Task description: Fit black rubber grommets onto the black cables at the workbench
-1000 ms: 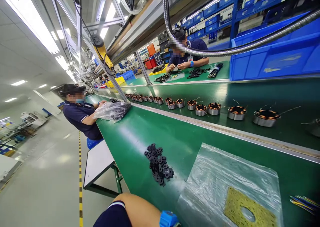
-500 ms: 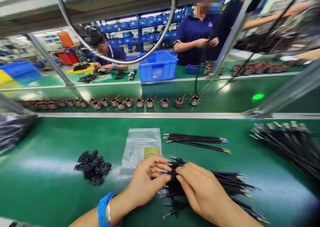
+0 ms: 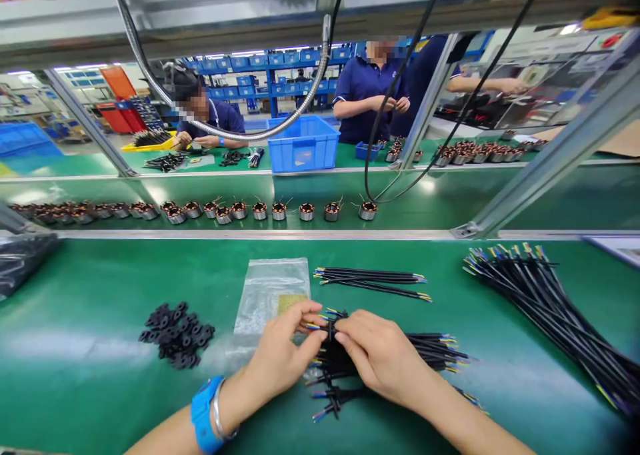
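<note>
My left hand (image 3: 287, 341) closes thumb and fingers around the stripped end of a black cable (image 3: 316, 326), where blue and yellow wires show. Just behind that end, my right hand (image 3: 383, 355) pinches the cable beside a small black clip-like piece (image 3: 331, 329) fitted across it. Beneath both hands lies a bundle of black cables (image 3: 433, 349), several with such pieces near their left ends. A loose pile of small black pieces with holes (image 3: 177, 335) sits to the left. The right palm hides part of the bundle.
Behind my hands lie a clear zip bag (image 3: 273, 285) and several loose cables (image 3: 373, 277). A larger cable bundle (image 3: 545, 301) is at right. Copper-wound stators (image 3: 307, 212) line the strip beyond the metal rail. A blue bin (image 3: 303, 145) and co-workers are across the bench.
The view has shifted, so most things appear further left, and it is sharper. Both hands keep hold of the cable in nearly the same pose.
</note>
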`<state>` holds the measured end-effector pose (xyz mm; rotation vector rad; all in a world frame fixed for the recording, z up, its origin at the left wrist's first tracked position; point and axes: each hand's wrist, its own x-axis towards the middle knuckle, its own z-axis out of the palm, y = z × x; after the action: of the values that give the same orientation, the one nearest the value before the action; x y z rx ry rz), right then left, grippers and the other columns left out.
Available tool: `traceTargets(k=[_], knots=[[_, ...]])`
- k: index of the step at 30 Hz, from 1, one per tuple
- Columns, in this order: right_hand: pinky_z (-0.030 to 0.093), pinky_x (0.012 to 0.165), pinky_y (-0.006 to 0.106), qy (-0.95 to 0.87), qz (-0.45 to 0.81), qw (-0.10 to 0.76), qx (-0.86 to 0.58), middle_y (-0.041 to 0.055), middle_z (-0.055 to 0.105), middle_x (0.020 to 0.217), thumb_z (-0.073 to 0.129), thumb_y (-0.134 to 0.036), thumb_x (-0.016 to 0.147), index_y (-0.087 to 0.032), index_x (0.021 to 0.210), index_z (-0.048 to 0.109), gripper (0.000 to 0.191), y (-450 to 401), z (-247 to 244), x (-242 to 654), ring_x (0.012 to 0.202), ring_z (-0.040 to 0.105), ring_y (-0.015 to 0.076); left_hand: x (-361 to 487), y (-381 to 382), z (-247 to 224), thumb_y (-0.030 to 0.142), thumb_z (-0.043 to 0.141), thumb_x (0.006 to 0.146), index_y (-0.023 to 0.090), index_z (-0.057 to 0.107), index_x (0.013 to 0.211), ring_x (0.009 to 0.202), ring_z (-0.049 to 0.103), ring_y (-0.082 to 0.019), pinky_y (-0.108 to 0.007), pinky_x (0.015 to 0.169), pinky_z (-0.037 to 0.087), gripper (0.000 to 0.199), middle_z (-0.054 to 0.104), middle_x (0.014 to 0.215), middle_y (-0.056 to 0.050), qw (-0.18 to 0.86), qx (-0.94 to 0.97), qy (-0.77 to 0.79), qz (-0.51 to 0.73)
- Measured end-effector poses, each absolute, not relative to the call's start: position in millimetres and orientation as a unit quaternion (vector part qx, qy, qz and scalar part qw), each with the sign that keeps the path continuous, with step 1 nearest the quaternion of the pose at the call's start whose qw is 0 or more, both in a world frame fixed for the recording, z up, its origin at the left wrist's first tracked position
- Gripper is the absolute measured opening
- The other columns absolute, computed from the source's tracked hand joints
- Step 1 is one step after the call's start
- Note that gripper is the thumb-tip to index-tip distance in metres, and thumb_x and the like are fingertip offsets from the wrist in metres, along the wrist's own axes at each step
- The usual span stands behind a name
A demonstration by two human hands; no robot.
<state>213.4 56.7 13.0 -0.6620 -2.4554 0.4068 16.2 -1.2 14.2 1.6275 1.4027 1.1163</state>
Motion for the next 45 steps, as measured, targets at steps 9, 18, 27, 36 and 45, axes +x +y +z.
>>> traceTargets(k=[9,18,27,36,45], knots=[[0.044,0.072,0.034,-0.93,0.131,0.135,-0.315,0.005,0.059,0.081,0.05,-0.019,0.091,-0.018,0.085,0.064,0.015,71.0,14.0,224.2,0.078,0.053,0.0203,-83.2,-24.3,50.6,0.042,0.056,0.088,0.026,0.063,0.115,0.118,0.058,-0.023,-0.033,0.098,0.048,0.033,0.058,0.133,-0.005,0.192,0.696,0.662,0.204],[0.047,0.088,0.038,-0.903,0.062,0.207,-0.372,0.0079,0.067,0.102,0.048,-0.016,0.092,-0.017,0.107,0.065,0.023,120.0,1.6,236.7,0.096,0.057,0.0212,-185.3,-58.2,-6.2,0.041,0.052,0.085,0.02,0.071,0.103,0.105,0.061,-0.031,-0.045,0.098,0.044,0.033,0.07,0.107,-0.011,0.054,0.634,0.77,0.057],[0.046,0.072,0.032,-0.902,0.009,0.166,-0.399,0.0054,0.06,0.084,0.06,-0.014,0.085,-0.02,0.089,0.067,0.01,133.4,-23.2,219.0,0.081,0.053,0.021,-169.2,-48.7,12.5,0.027,0.052,0.082,0.023,0.064,0.074,0.084,0.06,-0.025,-0.036,0.079,0.045,0.015,0.066,0.083,-0.005,0.078,0.632,0.77,0.043],[0.04,0.08,0.037,-0.89,-0.048,0.296,-0.344,0.0074,0.065,0.093,0.045,-0.009,0.093,-0.017,0.092,0.059,0.017,123.2,-0.5,232.0,0.09,0.055,0.0222,-160.4,-43.4,18.1,0.027,0.051,0.084,0.021,0.066,0.087,0.093,0.062,-0.027,-0.039,0.086,0.045,0.017,0.07,0.094,-0.007,0.083,0.617,0.775,0.107],[0.047,0.073,0.031,-0.878,0.027,0.414,-0.24,0.0052,0.064,0.086,0.046,-0.011,0.093,-0.019,0.095,0.056,0.013,98.4,7.1,224.8,0.078,0.058,0.0176,-110.3,-25.4,30.6,0.034,0.076,0.072,0.018,0.061,0.089,0.069,0.065,-0.014,-0.024,0.064,0.051,0.027,0.065,0.074,0.001,0.427,0.403,0.64,0.496]])
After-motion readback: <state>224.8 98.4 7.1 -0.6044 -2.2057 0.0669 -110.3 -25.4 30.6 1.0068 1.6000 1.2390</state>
